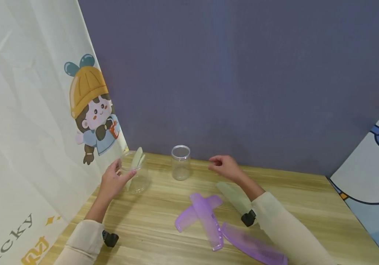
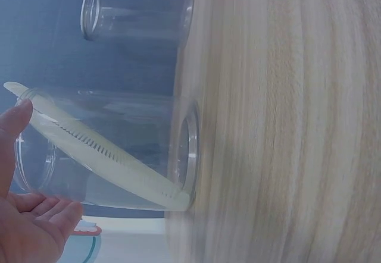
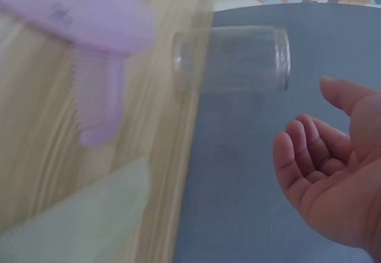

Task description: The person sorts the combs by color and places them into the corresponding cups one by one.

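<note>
A clear plastic jar [image 1: 140, 183] stands at the left of the table with pale green combs [image 1: 137, 157] leaning in it, their ends above the rim. My left hand [image 1: 112, 182] grips this jar near its top, thumb on one side and fingers on the other; the left wrist view shows the thumb [image 2: 16, 120] at the rim beside a comb [image 2: 101, 153]. To the right, a second clear jar [image 1: 181, 167] stands upright with nothing in it. My right hand [image 1: 225, 168] hovers right of that jar, apart from it, fingers loosely curled and holding nothing.
Another pale green comb [image 1: 234, 197] lies below my right forearm. Two purple combs [image 1: 207, 221] lie crossed mid-table, and a third purple comb [image 1: 252, 243] lies nearer me. A dark grey panel [image 1: 216, 81] rises behind the table, with a printed white sheet [image 1: 27, 129] at left.
</note>
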The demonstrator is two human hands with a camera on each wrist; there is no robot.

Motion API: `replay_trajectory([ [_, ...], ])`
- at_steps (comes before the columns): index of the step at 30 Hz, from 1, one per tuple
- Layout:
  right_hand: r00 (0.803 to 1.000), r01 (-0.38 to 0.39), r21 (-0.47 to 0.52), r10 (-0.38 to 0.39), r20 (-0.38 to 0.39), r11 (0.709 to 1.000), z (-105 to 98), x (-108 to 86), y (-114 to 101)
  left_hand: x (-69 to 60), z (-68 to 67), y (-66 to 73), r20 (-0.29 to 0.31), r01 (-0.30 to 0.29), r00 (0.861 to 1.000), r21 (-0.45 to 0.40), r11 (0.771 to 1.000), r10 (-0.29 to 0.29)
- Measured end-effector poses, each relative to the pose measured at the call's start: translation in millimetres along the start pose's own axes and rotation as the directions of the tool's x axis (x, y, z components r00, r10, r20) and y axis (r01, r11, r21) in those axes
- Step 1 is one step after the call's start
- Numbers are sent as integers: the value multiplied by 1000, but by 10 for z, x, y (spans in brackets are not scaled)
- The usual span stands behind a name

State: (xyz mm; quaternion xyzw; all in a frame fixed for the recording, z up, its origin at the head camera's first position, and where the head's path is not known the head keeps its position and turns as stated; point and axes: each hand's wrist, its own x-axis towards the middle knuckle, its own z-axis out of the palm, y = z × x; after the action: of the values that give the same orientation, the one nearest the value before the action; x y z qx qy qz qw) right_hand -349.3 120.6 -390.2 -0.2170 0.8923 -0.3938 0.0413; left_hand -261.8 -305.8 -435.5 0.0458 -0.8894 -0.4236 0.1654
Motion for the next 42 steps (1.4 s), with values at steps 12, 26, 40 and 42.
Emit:
replay_trajectory([
  [12,1000,13,-113,-11,17,994,-192,-436,485,0,1,25,1,5,1000,-23,1000,-5],
  [26,993,-74,-238,95,76,968,-238,-969,838,6,-18,27,9,18,1000,-38,999,-17],
  [40,978,-115,-268,157,140,957,-237,-1166,934,16,-2,-15,-3,9,1000,-20,1000,-9],
  [42,978,-107,-263,149,146,959,-212,-1186,948,14,4,-23,-1,11,1000,-24,1000,-11],
])
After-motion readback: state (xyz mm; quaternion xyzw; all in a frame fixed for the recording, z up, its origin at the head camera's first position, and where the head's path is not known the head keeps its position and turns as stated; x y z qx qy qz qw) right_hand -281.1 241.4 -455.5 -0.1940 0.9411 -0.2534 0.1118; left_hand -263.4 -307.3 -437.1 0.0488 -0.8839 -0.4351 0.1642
